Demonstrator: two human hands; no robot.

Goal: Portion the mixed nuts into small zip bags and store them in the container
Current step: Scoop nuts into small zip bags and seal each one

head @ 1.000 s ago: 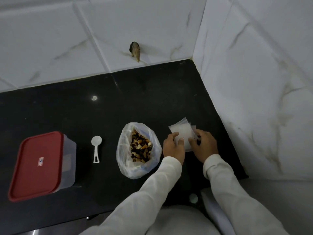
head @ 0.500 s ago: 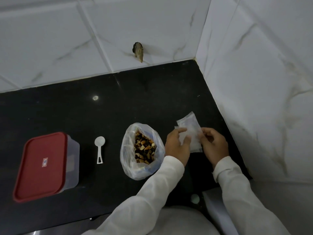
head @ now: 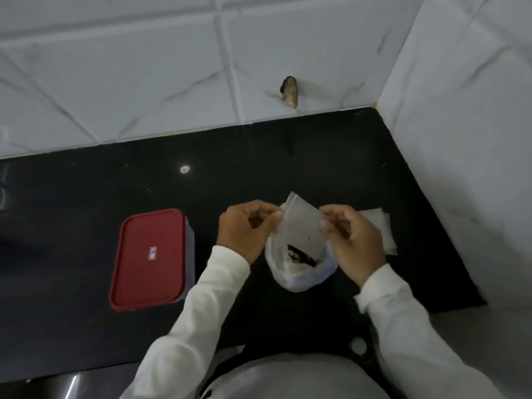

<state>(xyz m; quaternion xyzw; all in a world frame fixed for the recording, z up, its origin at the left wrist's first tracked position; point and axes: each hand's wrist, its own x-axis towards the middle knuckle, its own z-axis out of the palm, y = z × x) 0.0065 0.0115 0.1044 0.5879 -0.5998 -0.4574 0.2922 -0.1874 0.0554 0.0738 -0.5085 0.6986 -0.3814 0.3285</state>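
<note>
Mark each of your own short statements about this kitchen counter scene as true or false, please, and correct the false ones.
1. Both hands hold one small zip bag above the big bag of nuts. True: the left hand and the right hand pinch its two upper sides.
2. The container is open. False: its red lid is on.
3. The small bag is already full of nuts. False: it looks empty.
4. More small bags lie on the counter behind the right hand. True.
5. The container stands to the right of the nuts. False: it stands to their left.
</note>
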